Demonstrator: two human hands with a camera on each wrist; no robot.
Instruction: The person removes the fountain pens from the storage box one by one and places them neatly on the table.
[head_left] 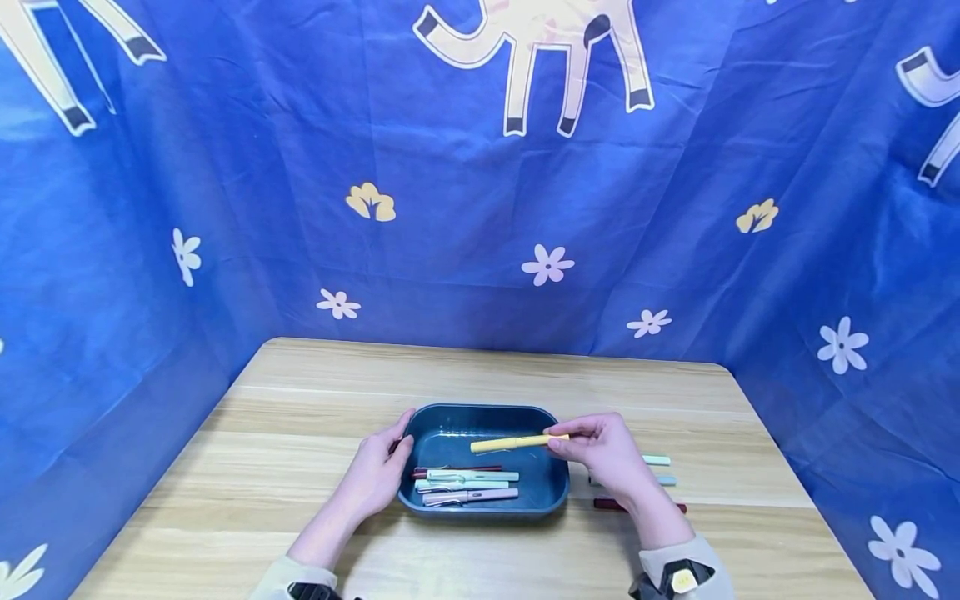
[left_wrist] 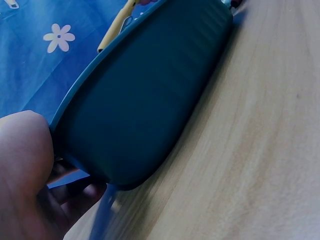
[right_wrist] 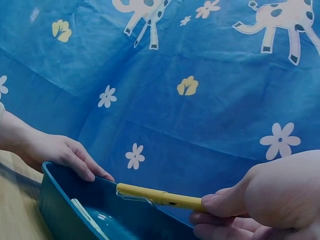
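A yellow capped pen (head_left: 510,443) is pinched at one end by my right hand (head_left: 603,454), held level above a dark teal tray (head_left: 547,492). Its metal clip shows in the right wrist view, where the pen (right_wrist: 165,197) points left over the tray (right_wrist: 57,200). My left hand (head_left: 378,467) grips the tray's left end, thumb and fingers at the rim. Inside, toward the near side, lie several pens side by side: a dark red pen (head_left: 420,472), two pale green pens, one being a mint pen (head_left: 480,476), and a lilac pen (head_left: 480,495).
Right of the tray, partly behind my right hand, a mint pen (head_left: 657,460), a light blue pen (head_left: 666,481) and a dark red pen (head_left: 609,504) lie on the wooden table (head_left: 315,392). Blue patterned cloth (head_left: 450,275) hangs at the back and both sides.
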